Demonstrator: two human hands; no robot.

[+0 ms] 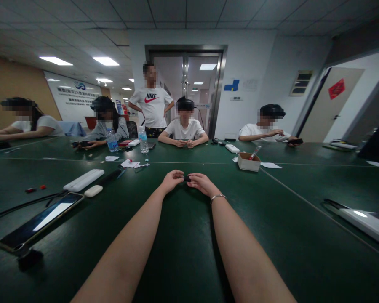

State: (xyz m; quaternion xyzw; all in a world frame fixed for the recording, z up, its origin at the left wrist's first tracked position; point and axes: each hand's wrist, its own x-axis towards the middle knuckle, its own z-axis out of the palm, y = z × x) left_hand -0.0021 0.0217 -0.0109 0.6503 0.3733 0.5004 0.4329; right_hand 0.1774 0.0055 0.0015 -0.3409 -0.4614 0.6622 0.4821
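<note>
Both my arms reach forward over a dark green table. A small black object is between my fingertips, near the middle of the view; its details are too small to make out. My left hand is closed on its left end, fingers bent toward the thumb. On its right end, my right hand is closed too, with a silver bangle round the wrist. The two hands are almost touching, just above the tabletop.
A phone, a white power strip and a white case lie left. Ahead are paper scraps, bottles and a small box. Another power strip lies right. Several people are across the table.
</note>
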